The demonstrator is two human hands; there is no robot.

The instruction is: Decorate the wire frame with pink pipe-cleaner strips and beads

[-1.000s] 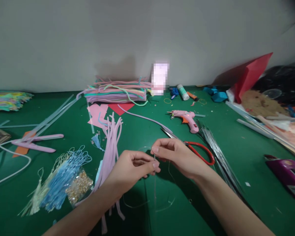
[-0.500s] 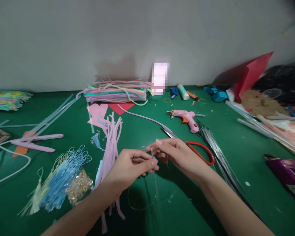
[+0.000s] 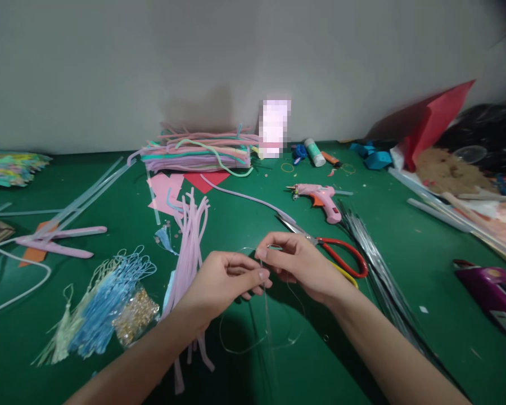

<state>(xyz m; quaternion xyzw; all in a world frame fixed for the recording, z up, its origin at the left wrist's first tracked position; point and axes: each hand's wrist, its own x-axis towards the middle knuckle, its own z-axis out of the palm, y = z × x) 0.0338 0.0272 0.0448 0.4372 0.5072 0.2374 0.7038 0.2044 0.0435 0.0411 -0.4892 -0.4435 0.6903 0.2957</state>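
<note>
Both my hands meet over the green table (image 3: 244,225). My left hand (image 3: 223,284) is closed in a pinch on a thin clear thread (image 3: 266,323); the thread hangs down from my fingertips and curls in loops on the table. My right hand (image 3: 301,264) is closed too, its thumb and fingers pinching the same thread right beside my left fingertips. Red-handled scissors (image 3: 341,256) lie just behind my right hand. A bunch of pale pink strips (image 3: 189,242) lies to the left of my left hand.
A pink glue gun (image 3: 320,198) lies behind the scissors, thin silver wires (image 3: 371,253) to its right. Blue tassels (image 3: 105,295) and a bag of gold beads (image 3: 137,316) sit at left. A stack of coloured strips (image 3: 198,154) is by the wall; a purple object (image 3: 493,292) lies far right.
My hands have stayed together on the thread with small finger shifts; the thread's loops on the table have changed shape. The view has tilted slightly.
</note>
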